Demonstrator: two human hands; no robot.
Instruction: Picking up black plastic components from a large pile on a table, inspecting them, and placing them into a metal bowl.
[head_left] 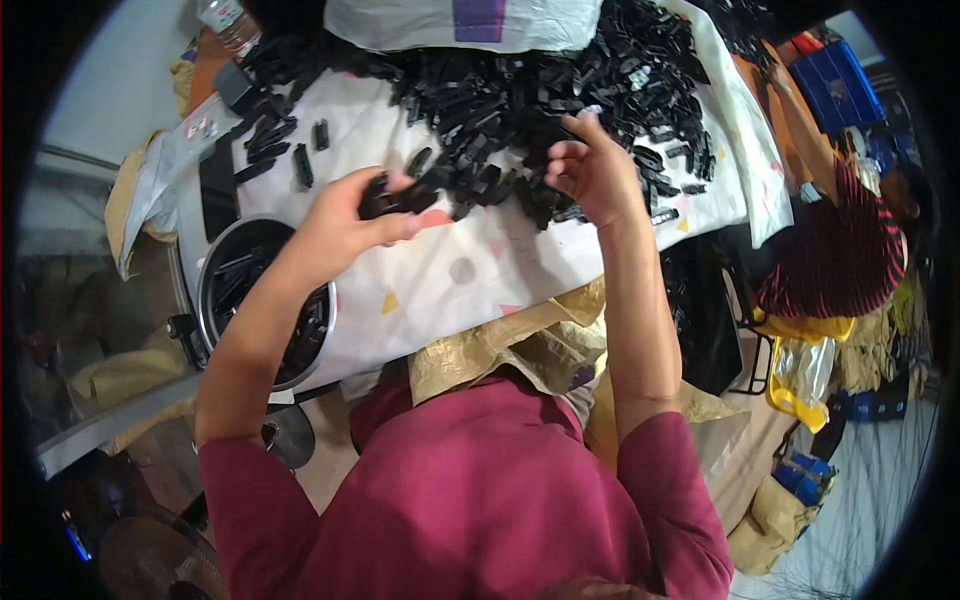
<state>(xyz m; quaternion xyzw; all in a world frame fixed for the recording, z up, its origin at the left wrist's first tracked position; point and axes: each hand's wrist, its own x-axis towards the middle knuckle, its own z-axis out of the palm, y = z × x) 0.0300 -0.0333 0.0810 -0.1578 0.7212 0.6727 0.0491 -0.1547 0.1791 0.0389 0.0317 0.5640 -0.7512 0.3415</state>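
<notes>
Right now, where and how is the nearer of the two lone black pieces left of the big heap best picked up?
Probably across the middle of that black piece, pinching its two long sides from above. It is narrow and seems to lie flat on the white cloth, its length running roughly away from the person, with some bare cloth on either side.

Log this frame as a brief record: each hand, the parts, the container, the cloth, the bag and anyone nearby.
Left hand: grip on black parts
Right hand: fingers curled by the pile; contact unclear
Pile: loose black parts, heaped on the cloth
Container: round, left of the cloth, black parts inside
Cloth: white, coloured shapes
Bag: white, purple patch, behind the pile
Nearby: a person in a striped top, right
</notes>
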